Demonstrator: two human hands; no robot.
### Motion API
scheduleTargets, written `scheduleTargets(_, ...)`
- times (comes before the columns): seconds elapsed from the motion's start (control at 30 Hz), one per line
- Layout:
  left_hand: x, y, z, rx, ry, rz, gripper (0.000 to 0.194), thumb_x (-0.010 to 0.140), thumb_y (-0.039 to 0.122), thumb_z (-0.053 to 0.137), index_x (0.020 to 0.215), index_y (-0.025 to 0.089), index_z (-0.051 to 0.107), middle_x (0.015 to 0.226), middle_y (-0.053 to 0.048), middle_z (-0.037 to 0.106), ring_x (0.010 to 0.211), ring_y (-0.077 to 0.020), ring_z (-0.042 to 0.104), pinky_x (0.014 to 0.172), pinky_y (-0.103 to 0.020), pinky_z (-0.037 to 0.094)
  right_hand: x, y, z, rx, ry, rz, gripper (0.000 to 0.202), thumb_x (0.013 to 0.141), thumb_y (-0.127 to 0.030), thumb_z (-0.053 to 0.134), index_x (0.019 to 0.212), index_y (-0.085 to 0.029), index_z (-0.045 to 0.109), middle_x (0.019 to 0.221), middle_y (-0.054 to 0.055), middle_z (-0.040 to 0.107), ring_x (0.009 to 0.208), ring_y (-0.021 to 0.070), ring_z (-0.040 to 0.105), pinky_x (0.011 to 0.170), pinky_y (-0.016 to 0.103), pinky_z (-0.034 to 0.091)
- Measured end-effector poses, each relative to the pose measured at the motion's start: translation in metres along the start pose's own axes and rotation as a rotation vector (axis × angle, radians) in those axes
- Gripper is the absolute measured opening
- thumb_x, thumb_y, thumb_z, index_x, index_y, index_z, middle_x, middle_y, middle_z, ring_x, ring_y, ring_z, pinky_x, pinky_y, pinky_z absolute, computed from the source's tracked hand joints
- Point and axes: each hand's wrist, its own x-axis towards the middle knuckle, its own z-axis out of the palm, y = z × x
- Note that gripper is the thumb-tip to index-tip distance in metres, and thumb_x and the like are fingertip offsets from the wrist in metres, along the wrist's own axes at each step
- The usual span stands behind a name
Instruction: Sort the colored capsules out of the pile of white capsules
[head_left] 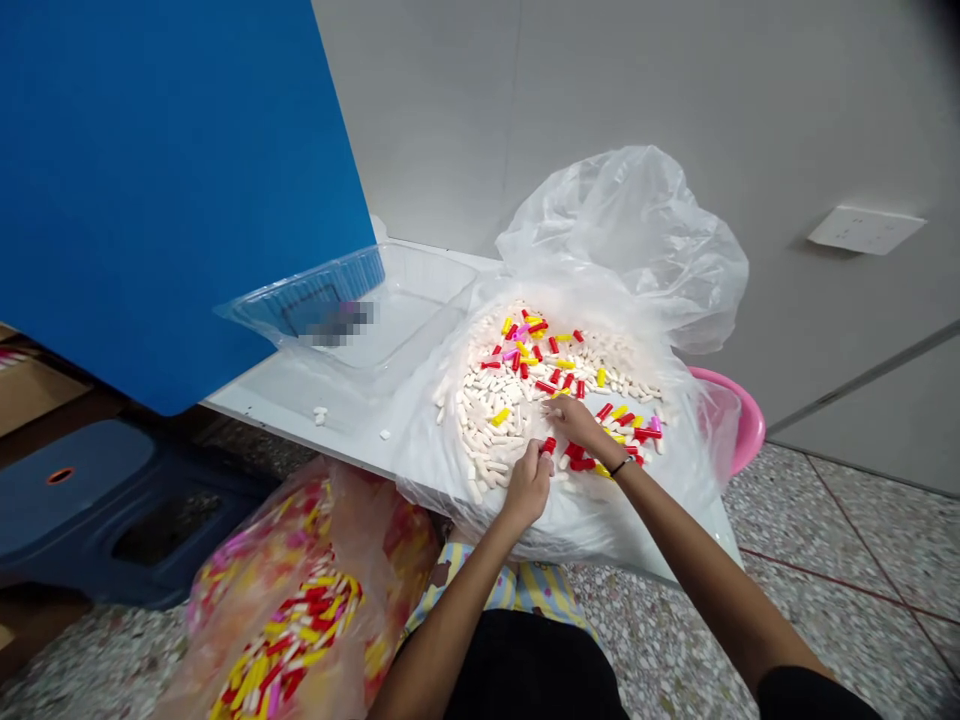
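A black shirt (532,668) fills the near foreground as a person works bare-handed at a white table (259,400). From left, a blue stool (67,490) and a bag (346,505) of coloured pieces (311,610) sit below the table's front edge; a clear tray (420,310) rests at its left end. Toward the right end, white pieces (484,415) lie spread on plastic (622,220), with red, yellow and pink pieces (545,386) among them. Nearer the front edge, the left hand (529,488) is clamped on a red piece (550,446); just beyond, the right hand (574,422) dips its fingertips to the pile, whether gripping anything cannot be told. A pink basin (746,435) shows past the right edge. Good handling likely calls for a light, steady pinch, the red piece's end kept clear of the fingers, since hasty reaching could scatter the pile.
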Motion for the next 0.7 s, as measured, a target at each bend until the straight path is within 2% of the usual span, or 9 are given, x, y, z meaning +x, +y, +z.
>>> scheduleTargets(0.1, -0.003, -0.01, 0.005, -0.032, -0.041, 0.031, 0.023, 0.093, 0.026, 0.026, 0.075, 0.02, 0.039, 0.066, 0.002, 0.05, 0.059, -0.0107, 0.045, 0.062, -0.024, 0.035, 0.011, -0.005, 0.012, 0.021, 0.037, 0.02, 0.014, 0.071, -0.01, 0.054, 0.08, -0.015, 0.063, 0.092, 0.009, 0.063, 0.085, 0.0188, 0.055, 0.078, 0.03, 0.042)
scheduleTargets(0.17, -0.005, -0.014, 0.006, -0.024, -0.051, 0.048, 0.025, 0.093, 0.028, 0.024, 0.075, 0.019, 0.039, 0.066, 0.002, 0.049, 0.058, -0.0107, 0.045, 0.062, -0.024, 0.036, 0.018, -0.01, 0.015, 0.056, 0.077, 0.045, 0.014, 0.071, -0.01, 0.053, 0.081, -0.014, 0.062, 0.091, 0.009, 0.063, 0.084, 0.0194, 0.055, 0.078, 0.032, 0.043)
scheduleTargets(0.23, -0.007, -0.015, 0.005, 0.001, -0.05, 0.053, 0.025, 0.093, 0.029, 0.026, 0.076, 0.019, 0.041, 0.066, 0.002, 0.05, 0.06, -0.011, 0.047, 0.063, -0.024, 0.037, 0.02, -0.014, 0.009, 0.113, 0.106, 0.068, 0.013, 0.074, -0.014, 0.051, 0.082, -0.014, 0.061, 0.086, 0.009, 0.064, 0.08, 0.0195, 0.057, 0.075, 0.033, 0.045)
scheduleTargets(0.33, -0.007, -0.011, 0.001, 0.044, -0.044, 0.054, 0.02, 0.092, 0.028, 0.03, 0.085, 0.019, 0.046, 0.07, 0.001, 0.054, 0.067, -0.0127, 0.052, 0.067, -0.025, 0.039, 0.006, -0.017, -0.012, 0.219, 0.103, 0.086, 0.019, 0.079, -0.027, 0.051, 0.085, -0.013, 0.062, 0.078, 0.008, 0.065, 0.071, 0.0178, 0.06, 0.067, 0.031, 0.048)
scheduleTargets(0.5, -0.005, -0.005, 0.0, 0.096, -0.072, 0.101, 0.019, 0.092, 0.028, 0.035, 0.104, 0.019, 0.047, 0.097, -0.004, 0.061, 0.091, -0.0171, 0.057, 0.081, -0.029, 0.04, -0.04, -0.017, -0.057, 0.515, -0.134, 0.121, 0.023, 0.069, -0.034, 0.064, 0.079, -0.014, 0.068, 0.071, 0.005, 0.068, 0.063, 0.0157, 0.061, 0.06, 0.027, 0.048)
scheduleTargets(0.6, -0.004, -0.006, 0.001, 0.152, -0.131, 0.092, 0.021, 0.093, 0.034, 0.034, 0.102, 0.02, 0.047, 0.092, -0.004, 0.062, 0.085, -0.0178, 0.058, 0.076, -0.028, 0.041, -0.059, -0.021, -0.068, 0.496, -0.227, 0.197, 0.019, 0.064, -0.03, 0.068, 0.073, -0.014, 0.07, 0.065, 0.004, 0.068, 0.059, 0.0155, 0.061, 0.057, 0.026, 0.048)
scheduleTargets(0.7, -0.005, -0.009, 0.001, 0.205, -0.174, 0.125, 0.024, 0.094, 0.036, 0.032, 0.097, 0.019, 0.049, 0.082, -0.002, 0.061, 0.076, -0.0169, 0.057, 0.07, -0.027, 0.039, -0.065, -0.027, -0.067, 0.534, -0.313, 0.251, 0.015, 0.06, -0.026, 0.071, 0.068, -0.013, 0.068, 0.059, 0.003, 0.066, 0.055, 0.0145, 0.06, 0.055, 0.026, 0.049)
